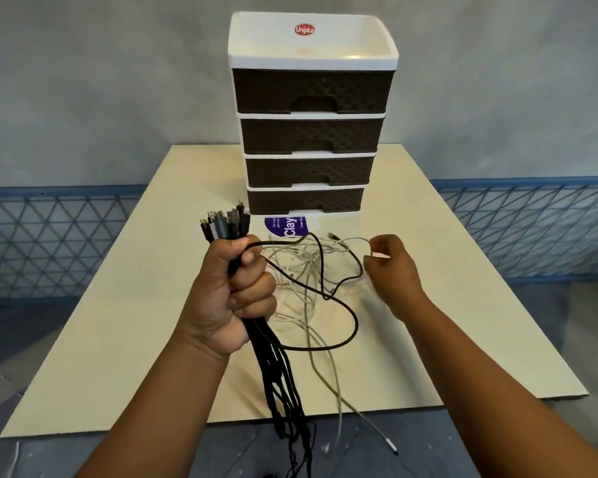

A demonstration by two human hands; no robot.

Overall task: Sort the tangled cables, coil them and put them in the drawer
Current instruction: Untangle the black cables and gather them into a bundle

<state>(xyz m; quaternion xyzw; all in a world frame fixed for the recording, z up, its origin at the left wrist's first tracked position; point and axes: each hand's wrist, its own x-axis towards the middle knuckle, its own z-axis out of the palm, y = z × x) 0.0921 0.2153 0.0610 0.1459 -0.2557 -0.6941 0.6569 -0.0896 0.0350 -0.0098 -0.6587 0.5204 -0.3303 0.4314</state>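
My left hand (237, 291) grips a bundle of black cables (283, 374), fist upright, with their plugs (225, 224) sticking out above it and the cords hanging down past the board's front edge. One black cable loops out to the right over a heap of white cables (302, 270) lying on the board. My right hand (389, 270) hovers at the heap's right side and pinches a thin white cable (353, 240) between thumb and fingers. Behind the heap stands a white drawer unit (311, 119) with several dark brown drawers, all closed.
A cream board (135, 322) on the floor carries everything. A purple label (285, 226) lies at the foot of the drawer unit. A grey wall with a blue lattice band (49, 236) runs behind. White cable ends trail off the board's front edge onto the grey floor.
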